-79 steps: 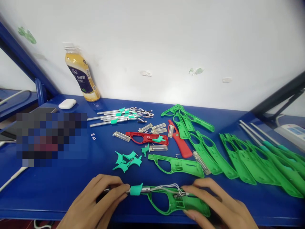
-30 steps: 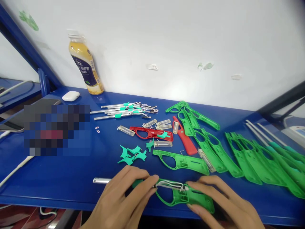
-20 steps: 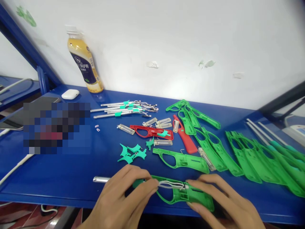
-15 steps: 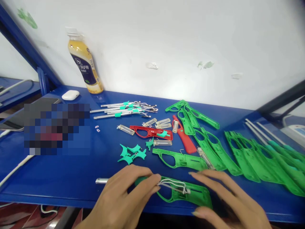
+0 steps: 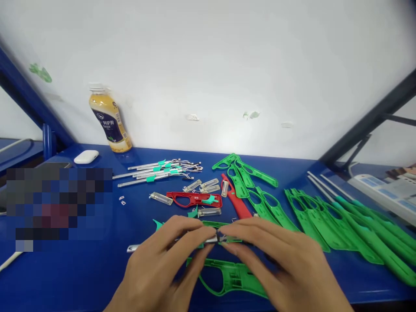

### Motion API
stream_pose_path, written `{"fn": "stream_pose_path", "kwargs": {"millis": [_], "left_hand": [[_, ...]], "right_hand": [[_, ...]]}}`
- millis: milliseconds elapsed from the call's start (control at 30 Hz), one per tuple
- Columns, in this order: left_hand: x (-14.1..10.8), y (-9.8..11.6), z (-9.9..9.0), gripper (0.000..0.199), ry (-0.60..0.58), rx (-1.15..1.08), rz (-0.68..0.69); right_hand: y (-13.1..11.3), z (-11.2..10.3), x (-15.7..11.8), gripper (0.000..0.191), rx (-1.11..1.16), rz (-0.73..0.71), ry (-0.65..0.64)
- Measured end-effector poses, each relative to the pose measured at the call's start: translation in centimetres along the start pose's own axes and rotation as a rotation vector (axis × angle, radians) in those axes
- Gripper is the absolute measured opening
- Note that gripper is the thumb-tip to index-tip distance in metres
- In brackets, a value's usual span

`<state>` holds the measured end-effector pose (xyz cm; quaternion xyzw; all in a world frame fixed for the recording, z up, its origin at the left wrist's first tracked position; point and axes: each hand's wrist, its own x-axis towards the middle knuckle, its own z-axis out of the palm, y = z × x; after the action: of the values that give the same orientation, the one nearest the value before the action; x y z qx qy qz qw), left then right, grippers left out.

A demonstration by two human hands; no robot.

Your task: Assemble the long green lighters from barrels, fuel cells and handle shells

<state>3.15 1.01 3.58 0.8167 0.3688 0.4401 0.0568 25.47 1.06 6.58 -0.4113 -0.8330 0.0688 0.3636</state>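
Observation:
My left hand (image 5: 169, 260) pinches a metal lighter tube (image 5: 132, 248), whose silver end sticks out to the left past the knuckles. Against its fingertips, my right hand (image 5: 276, 255) is closed in a pinch at the tube's wired end; a small pale or clear piece shows there, too covered to name. Below both hands lies a green lighter handle half (image 5: 232, 279), inner side up. Another green half (image 5: 214, 224) is mostly hidden behind the fingers. Teal triggers (image 5: 157, 224) peek out beyond my left hand.
Wired metal tubes (image 5: 156, 172) lie behind, near clear fuel tanks (image 5: 209, 185) and a red handle half (image 5: 185, 199). Green halves (image 5: 325, 221) and assembled green lighters (image 5: 367, 225) fill the right. A bottle (image 5: 110, 121) and white earbud case (image 5: 86, 157) stand at back left.
Both hands have come together, lifting the metal tube off the green handle half. My right hand went from open to pinching. The camera view has tilted upward.

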Motion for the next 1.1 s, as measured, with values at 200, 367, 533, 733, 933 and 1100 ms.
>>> {"fn": "stream_pose_path", "kwargs": {"millis": [200,367,533,733,933,1100], "left_hand": [[-0.1,0.5,-0.5,0.025,0.028,-0.004,-0.007],[0.1,0.8,-0.6,0.025,0.021,0.045,0.001],[-0.6,0.6,-0.4,0.028,0.035,0.081,0.052],[-1.7,0.1,0.2,0.042,0.005,0.069,0.078],[-1.0,-0.3,-0.1,0.034,0.013,0.097,0.070],[-0.1,0.4,-0.9,0.023,-0.071,0.134,0.008]], "right_hand": [[0.4,0.7,-0.7,0.017,0.020,-0.016,-0.025],[0.4,0.8,-0.9,0.017,-0.075,-0.083,-0.018],[0.5,0.9,-1.0,0.030,-0.258,-0.168,-0.012],[0.0,0.9,-0.3,0.040,-0.453,-0.273,-0.017],[0.1,1.1,-0.3,0.037,-0.457,-0.228,-0.076],[-0.1,0.9,-0.5,0.029,-0.242,-0.069,-0.006]]}}
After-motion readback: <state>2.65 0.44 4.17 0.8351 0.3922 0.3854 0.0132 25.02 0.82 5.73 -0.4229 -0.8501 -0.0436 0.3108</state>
